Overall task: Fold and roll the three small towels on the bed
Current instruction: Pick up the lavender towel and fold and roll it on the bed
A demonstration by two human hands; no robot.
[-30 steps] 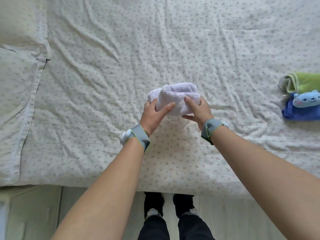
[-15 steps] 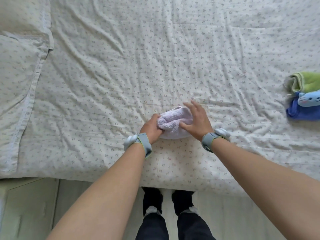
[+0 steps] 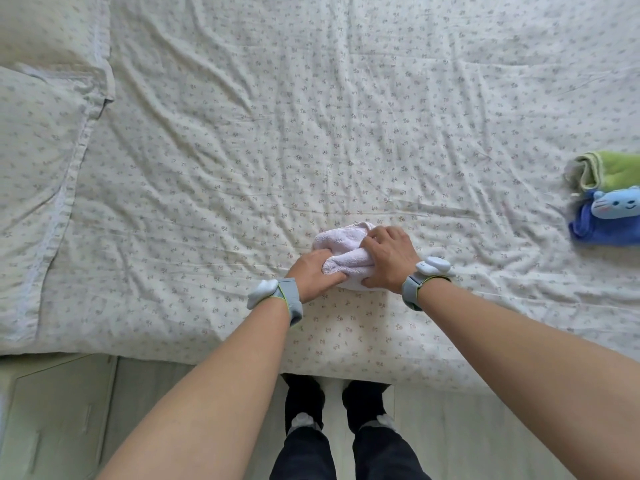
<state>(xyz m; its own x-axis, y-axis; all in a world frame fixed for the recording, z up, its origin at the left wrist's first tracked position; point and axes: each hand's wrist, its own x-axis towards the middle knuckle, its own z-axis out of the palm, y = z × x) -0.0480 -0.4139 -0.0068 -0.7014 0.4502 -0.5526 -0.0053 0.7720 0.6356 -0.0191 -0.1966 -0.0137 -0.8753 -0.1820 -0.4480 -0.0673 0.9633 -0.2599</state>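
Note:
A pale lilac towel point(image 3: 341, 249) lies bunched into a thick roll on the bed, near its front edge. My left hand point(image 3: 313, 273) grips the roll's left end, thumb along its near side. My right hand point(image 3: 389, 258) grips the right end from above, fingers curled over the top. A green towel point(image 3: 609, 169) lies folded at the far right of the bed. Just in front of it sits a blue towel point(image 3: 602, 228) with a light blue cat face on top. Both are cut off by the frame edge.
The bed point(image 3: 311, 116) wears a wrinkled white sheet with a small flower print. A pillow point(image 3: 38, 133) in the same print lies at the left. The bed's front edge runs just below my wrists. A pale bedside cabinet point(image 3: 52, 417) stands at the lower left, and my feet stand on the floor below.
The lilac towel came down from above the bed and toward me onto the sheet. Both hands have closed round it, and the right hand's fingers, spread half a second ago, now curl over it.

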